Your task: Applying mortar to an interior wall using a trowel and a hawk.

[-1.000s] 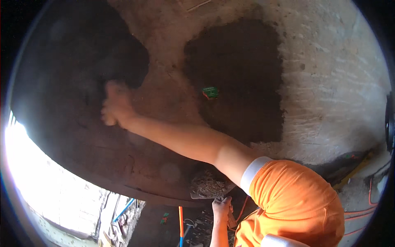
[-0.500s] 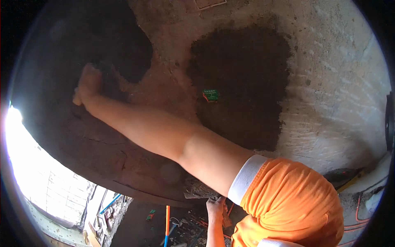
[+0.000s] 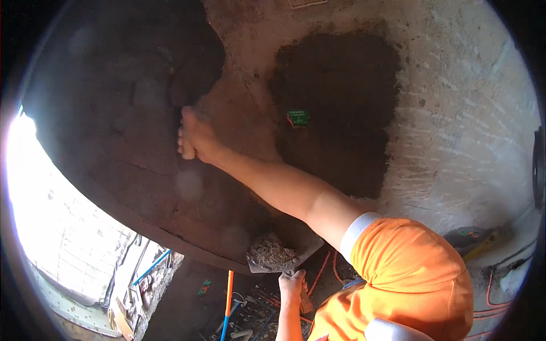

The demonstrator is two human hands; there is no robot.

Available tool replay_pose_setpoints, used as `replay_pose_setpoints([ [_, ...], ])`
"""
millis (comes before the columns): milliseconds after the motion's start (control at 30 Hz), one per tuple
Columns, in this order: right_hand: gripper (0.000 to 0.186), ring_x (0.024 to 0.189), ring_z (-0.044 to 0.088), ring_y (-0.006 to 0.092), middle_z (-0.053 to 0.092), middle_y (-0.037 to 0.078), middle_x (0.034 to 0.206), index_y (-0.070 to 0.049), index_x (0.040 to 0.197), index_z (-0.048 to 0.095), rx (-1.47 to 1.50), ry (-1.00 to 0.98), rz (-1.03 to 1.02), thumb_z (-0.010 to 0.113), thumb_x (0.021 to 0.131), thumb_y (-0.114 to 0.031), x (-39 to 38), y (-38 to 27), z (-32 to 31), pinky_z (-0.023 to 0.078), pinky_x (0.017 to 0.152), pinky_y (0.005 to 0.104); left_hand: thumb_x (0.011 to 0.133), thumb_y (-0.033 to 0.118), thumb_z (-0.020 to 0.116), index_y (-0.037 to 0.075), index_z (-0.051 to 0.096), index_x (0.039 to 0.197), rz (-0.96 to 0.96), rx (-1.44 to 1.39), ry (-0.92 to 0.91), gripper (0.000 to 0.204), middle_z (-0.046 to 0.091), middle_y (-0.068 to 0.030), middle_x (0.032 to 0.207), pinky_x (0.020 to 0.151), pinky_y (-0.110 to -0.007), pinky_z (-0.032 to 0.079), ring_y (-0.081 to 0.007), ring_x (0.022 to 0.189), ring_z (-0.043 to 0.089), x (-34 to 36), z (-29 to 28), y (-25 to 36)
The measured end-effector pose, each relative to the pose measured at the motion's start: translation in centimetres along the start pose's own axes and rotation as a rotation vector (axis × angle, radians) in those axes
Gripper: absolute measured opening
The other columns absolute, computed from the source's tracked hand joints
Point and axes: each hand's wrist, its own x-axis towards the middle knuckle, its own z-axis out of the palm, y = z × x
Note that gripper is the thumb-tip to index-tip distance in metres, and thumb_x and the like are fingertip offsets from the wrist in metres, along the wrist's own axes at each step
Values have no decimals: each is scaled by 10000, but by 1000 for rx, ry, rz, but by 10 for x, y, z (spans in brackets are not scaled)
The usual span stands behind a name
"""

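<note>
The wall (image 3: 455,113) in front of you fills most of the view, its bare concrete showing pale and scraped on the right. A broad dark coating (image 3: 131,74) spreads over its left side, and at the lower left a glaring opening (image 3: 62,227) lights that edge. Next in size is a separate dark patch (image 3: 341,113), roughly squared, with bare wall between it and the coating's upper part.

Your right arm, in an orange sleeve (image 3: 415,273), crosses toward the left, stretched out probably because the spot lies at the far side of your body. Below it sits a mortar board (image 3: 310,250) carrying a heap of greyish mortar (image 3: 272,254), just beside the wall's lower edge; that closeness likely spares you a long reach. An orange-and-blue pole (image 3: 228,301) stands left of it.

Your right hand (image 3: 196,136) is against the dark coating with fingers curled; I cannot tell how tightly they close or whether they grip a tool. Your left hand (image 3: 291,282) is closed at the board's near edge, seemingly supporting it so the mortar stays on. Smallest is a green printed card (image 3: 297,118) on the dark patch.
</note>
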Motion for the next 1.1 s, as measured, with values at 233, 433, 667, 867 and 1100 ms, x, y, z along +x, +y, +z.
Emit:
replay_pose_setpoints([
  [233, 282, 468, 492, 197, 457, 65, 603, -79, 797, 443, -42, -60, -90, 487, 907, -336, -5, 0, 81, 434, 399, 366, 789, 70, 647, 64, 477, 618, 52, 28, -30, 242, 493, -30, 523, 372, -294, 391, -144, 391, 485, -4, -15, 0],
  [433, 330, 402, 466, 150, 447, 24, 535, -86, 787, 451, -264, -338, 130, 496, 951, -369, -105, 50, 69, 403, 359, 319, 782, 62, 631, 57, 485, 668, 56, 23, -12, 185, 495, -33, 533, 366, -298, 387, -148, 393, 484, -9, -28, -6],
  [667, 295, 389, 316, 41, 369, -58, 546, -132, 947, 516, -532, 42, 753, 516, 926, -427, -274, 38, -124, 244, 331, 211, 752, 62, 563, 66, 493, 570, 132, 27, -55, 196, 473, -50, 466, 327, -317, 354, -181, 352, 466, 10, -39, -13],
  [867, 409, 409, 397, 67, 420, -19, 581, -69, 951, 485, -8, 221, 864, 470, 939, -478, -342, 7, -159, 290, 304, 196, 798, 93, 596, 76, 488, 618, 62, 92, -114, 210, 484, -27, 515, 381, -304, 380, -151, 403, 470, 13, -35, 6],
  [1100, 400, 373, 410, 84, 457, 6, 547, -59, 851, 523, 655, 134, 863, 473, 954, -442, -369, 16, -201, 310, 270, 188, 797, 73, 599, 65, 506, 650, 16, 66, -128, 174, 483, -15, 557, 399, -305, 378, -144, 427, 472, 21, -11, 44],
])
